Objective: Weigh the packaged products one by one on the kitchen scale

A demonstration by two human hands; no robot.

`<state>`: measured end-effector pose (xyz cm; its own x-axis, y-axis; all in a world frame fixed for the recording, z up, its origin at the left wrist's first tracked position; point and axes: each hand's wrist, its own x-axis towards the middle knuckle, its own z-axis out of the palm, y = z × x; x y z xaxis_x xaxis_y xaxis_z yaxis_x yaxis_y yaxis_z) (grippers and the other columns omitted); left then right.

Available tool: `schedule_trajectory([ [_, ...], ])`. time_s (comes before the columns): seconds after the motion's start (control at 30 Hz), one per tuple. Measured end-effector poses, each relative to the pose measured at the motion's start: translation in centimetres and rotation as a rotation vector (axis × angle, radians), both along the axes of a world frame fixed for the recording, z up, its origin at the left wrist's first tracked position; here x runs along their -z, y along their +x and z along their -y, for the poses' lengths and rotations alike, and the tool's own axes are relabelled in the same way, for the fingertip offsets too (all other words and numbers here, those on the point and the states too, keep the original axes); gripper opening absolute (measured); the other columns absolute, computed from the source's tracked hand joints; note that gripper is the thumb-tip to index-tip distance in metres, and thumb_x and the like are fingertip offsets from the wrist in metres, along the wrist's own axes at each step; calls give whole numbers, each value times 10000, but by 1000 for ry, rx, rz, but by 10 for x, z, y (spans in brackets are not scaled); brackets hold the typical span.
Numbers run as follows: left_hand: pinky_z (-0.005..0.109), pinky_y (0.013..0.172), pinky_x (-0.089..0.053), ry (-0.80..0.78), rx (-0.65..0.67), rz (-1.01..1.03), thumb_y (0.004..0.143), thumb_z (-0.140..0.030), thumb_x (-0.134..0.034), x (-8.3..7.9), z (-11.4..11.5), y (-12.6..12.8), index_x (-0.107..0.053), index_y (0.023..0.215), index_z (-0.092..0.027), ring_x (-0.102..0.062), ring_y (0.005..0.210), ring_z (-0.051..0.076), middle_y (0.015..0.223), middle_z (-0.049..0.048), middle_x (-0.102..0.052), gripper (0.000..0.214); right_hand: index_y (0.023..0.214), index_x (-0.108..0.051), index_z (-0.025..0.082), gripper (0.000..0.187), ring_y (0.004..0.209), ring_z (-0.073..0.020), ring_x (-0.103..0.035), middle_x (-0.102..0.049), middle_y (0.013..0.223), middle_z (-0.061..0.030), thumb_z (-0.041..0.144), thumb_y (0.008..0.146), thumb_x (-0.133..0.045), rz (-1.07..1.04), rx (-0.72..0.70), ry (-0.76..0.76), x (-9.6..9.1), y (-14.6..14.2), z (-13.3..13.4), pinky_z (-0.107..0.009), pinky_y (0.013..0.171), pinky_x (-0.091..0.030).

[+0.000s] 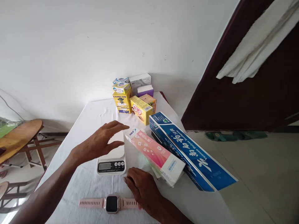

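Note:
My left hand [100, 141] hovers open, fingers stretched out, just above a small white kitchen scale [112, 160] on the white table [93, 112]. It holds nothing. My right hand [142, 188] rests on the cloth right of the scale, fingers curled down, next to the near end of a long pink toothpaste box [155, 152]. That pink box leans on a long blue toothpaste box [189, 149]. A pink smartwatch [111, 203] lies flat at the near edge, its strap passing under my right wrist.
A cluster of small boxes stands at the table's far end: a yellow carton [121, 101], a yellow snack box [140, 109], a purple box [145, 90] and a white box [140, 79]. A wooden stool [20, 137] stands at left, a dark door [245, 93] at right.

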<state>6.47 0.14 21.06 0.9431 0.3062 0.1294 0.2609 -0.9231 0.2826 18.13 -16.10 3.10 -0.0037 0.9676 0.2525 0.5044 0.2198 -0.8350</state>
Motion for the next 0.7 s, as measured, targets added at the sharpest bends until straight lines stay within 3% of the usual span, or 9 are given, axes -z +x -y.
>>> schedule_trajectory([
  [0.37, 430, 989, -547, -74, -55, 170, 1006, -261, -616, 18, 10, 7, -562, 1377, -220, -636, 1167, 233, 1275, 100, -645, 376, 740, -440, 228, 316, 611, -133, -522, -567, 701, 21, 315, 1043, -440, 2, 34, -1, 5, -3, 0, -267, 600, -301],
  [0.57, 431, 1024, -512, -207, 89, 117, 982, -288, -661, 10, 23, 46, -577, 1368, -202, -615, 1190, 248, 1281, 117, -645, 405, 733, -470, 226, 293, 601, -140, -549, -588, 685, 12, 283, 1019, -450, -2, 96, 42, 10, -8, -3, -275, 593, -296],
  [0.7, 479, 1065, -464, -257, 212, -24, 908, -356, -754, -1, 30, 74, -583, 1366, -203, -590, 1238, 295, 1322, 144, -630, 512, 747, -485, 225, 262, 632, -151, -584, -614, 700, -2, 258, 1003, -442, -21, 111, 68, 12, -8, -2, -280, 610, -318],
])
